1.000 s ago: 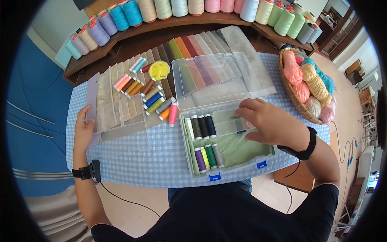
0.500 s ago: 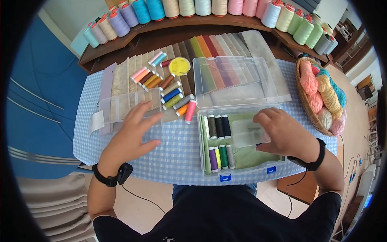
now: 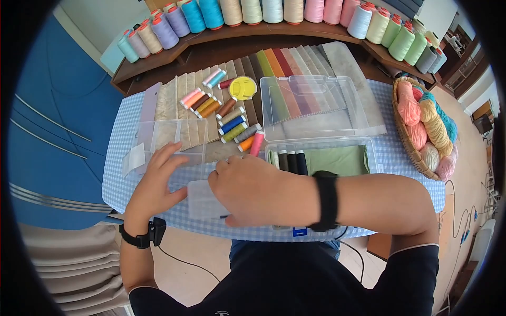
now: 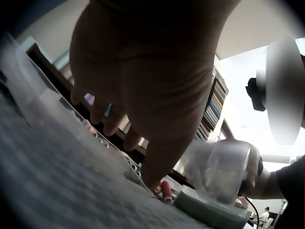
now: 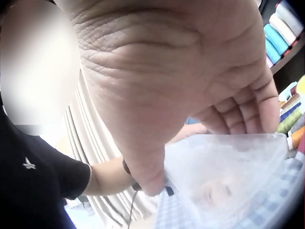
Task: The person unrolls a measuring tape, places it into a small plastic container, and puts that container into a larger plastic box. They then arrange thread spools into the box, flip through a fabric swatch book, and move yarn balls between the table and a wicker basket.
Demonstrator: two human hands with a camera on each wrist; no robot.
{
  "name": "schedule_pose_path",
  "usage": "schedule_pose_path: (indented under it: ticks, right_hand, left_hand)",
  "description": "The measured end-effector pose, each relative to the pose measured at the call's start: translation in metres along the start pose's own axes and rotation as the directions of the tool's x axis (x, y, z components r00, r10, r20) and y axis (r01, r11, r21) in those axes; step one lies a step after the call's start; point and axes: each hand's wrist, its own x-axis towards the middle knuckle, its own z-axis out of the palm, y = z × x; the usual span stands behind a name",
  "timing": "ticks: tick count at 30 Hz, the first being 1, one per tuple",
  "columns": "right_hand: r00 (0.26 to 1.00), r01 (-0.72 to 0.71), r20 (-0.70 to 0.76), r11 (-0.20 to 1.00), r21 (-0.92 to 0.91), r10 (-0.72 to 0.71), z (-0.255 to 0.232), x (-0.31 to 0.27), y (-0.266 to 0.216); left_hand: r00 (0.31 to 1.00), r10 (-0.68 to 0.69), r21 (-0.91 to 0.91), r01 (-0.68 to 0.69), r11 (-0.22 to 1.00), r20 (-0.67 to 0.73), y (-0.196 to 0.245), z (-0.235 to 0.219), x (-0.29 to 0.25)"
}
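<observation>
My right hand (image 3: 253, 187) grips a small frosted-clear plastic box (image 3: 199, 201), fingers along one side and thumb at the other. In the right wrist view that box (image 5: 233, 171) is see-through and held over the checked cloth. My left hand (image 3: 155, 184) holds nothing; its fingers are spread and lie over the near edge of an empty-looking clear tray (image 3: 182, 129). To the right stands an open clear case (image 3: 372, 152) lined with green fabric (image 3: 334, 159), white and dark thread spools (image 3: 292, 162) in it. My right forearm hides the case's front.
Loose thread spools (image 3: 232, 125) and a round yellow-topped container (image 3: 243, 88) lie on fabric swatches (image 3: 168, 100). A transparent lid (image 3: 316, 126) stands behind the case. At right sits a wicker basket (image 3: 403, 134) of yarn; large thread cones (image 3: 211, 15) line the curved back shelf.
My right hand has lifted the small clear box out of the case and carried it left, in front of the spools. My left hand has come inward from the table's left edge.
</observation>
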Motion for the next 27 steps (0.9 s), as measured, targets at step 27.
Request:
schedule_pose_path:
  ticks: [27]
  right_hand:
    - [0.801, -0.062, -0.206, 0.42, 0.905, 0.562, -0.071, -0.071, 0.036]
  left_hand:
    - [0.84, 0.459, 0.297, -0.377, 0.877, -0.288, 0.105, -0.006, 0.023]
